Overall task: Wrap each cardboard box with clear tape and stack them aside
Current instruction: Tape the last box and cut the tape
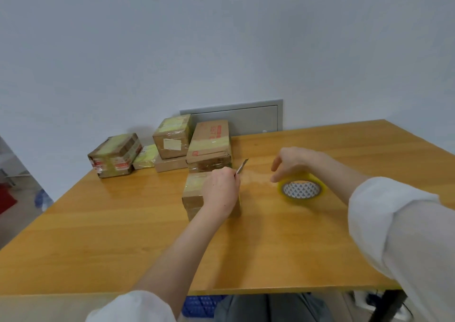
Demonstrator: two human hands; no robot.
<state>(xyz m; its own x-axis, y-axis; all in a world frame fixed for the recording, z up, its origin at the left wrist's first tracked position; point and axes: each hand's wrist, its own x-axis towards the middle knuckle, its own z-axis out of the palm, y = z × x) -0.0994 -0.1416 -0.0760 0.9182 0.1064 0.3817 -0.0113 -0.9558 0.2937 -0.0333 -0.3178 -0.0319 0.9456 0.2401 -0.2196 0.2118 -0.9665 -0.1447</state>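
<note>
now tape roll (300, 189) upright, axis near-far; left hand (221, 189) pinches blade (242, 166).

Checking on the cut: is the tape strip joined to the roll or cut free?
Joined, it seems: the clear strip runs unbroken from box to roll; the blade in the left hand is raised beside it.

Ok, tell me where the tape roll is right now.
In the head view the tape roll sits on the table, right of centre, under the right hand and right of the nearest box.
</note>
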